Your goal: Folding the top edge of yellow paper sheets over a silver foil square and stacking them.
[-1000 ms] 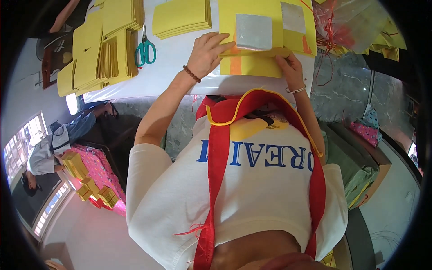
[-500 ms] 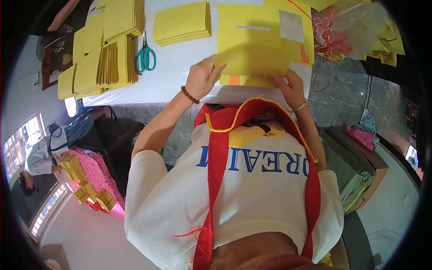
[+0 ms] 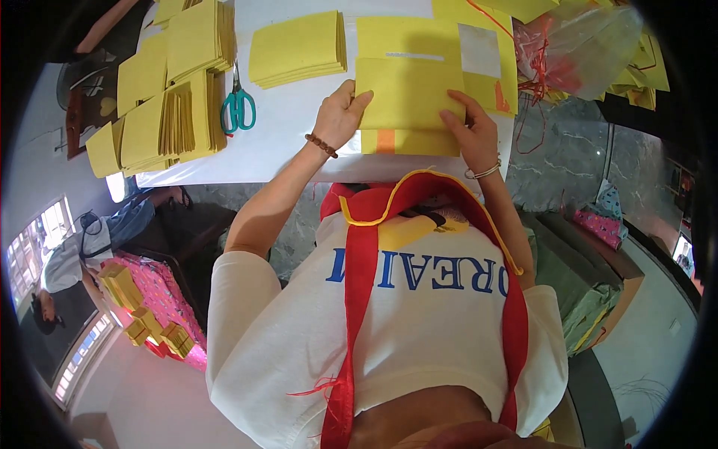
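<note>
A yellow paper sheet (image 3: 410, 93) is in front of me on the white-covered table, over other yellow paper with an orange strip (image 3: 386, 141) showing at the near edge. My left hand (image 3: 341, 116) is closed at the sheet's left edge, thumb on top. At the right edge is my right hand (image 3: 473, 131), its thumb and forefinger on the paper and slightly apart. What lies under the sheet is mostly hidden.
A small stack of yellow paper (image 3: 298, 51) lies left of the sheet. Teal-handled scissors (image 3: 238, 108) lie beside larger yellow stacks (image 3: 142, 131). At far right sits a clear plastic bag (image 3: 576, 45) with red string (image 3: 540, 67). Another person (image 3: 71, 251) is at far left.
The raised yellow sheet now lies flatter on the paper below. My right hand has shifted from its near corner up along its right edge; my left hand stays at the left edge.
</note>
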The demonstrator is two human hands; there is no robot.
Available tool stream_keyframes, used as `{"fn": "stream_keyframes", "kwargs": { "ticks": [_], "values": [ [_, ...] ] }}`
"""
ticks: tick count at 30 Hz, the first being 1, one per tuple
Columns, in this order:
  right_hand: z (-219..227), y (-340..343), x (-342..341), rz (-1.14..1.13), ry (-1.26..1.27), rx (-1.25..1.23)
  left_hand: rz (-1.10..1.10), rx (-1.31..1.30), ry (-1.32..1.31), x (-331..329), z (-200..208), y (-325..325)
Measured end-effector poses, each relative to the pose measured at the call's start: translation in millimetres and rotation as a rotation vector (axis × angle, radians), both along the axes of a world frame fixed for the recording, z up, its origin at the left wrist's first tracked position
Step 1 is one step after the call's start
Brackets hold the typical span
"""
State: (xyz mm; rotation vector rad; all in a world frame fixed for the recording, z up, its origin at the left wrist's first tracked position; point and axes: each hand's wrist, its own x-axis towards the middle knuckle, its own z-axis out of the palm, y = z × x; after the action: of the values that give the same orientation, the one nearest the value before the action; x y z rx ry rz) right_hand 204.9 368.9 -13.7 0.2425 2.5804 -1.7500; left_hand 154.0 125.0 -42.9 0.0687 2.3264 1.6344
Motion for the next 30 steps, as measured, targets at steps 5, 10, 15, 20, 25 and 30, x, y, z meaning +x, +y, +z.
{"fn": "stream_keyframes", "kwargs": {
  "ticks": [5, 10, 15, 20, 25, 30],
  "values": [
    [-17.0, 0.5, -1.6, -0.077, -0.031, 0.040, 0.086, 0.167, -0.136, -2.4, 15.6, 8.5],
    [-9.6, -6.0, -4.4, -0.119, 0.061, 0.069, 0.101, 0.118, -0.184, -3.9, 21.1, 6.4],
    [-0.8, -6.2, -5.7, -0.099, -0.068, 0.145, 0.172, 0.205, -0.217, -1.4, 25.9, 7.1],
    [-9.3, -6.0, -6.0, -0.129, 0.001, 0.094, 0.101, -0.295, 0.441, 3.3, 55.7, 6.9],
    [-18.8, -4.9, -4.6, -0.115, 0.019, 0.143, -0.373, -0.524, 0.895, 7.5, 72.9, 42.3],
    [-21.5, -9.7, -5.5, -0.148, 0.116, -0.035, -0.450, -0.622, 0.859, -1.9, 42.0, 54.0]
  ]
}}
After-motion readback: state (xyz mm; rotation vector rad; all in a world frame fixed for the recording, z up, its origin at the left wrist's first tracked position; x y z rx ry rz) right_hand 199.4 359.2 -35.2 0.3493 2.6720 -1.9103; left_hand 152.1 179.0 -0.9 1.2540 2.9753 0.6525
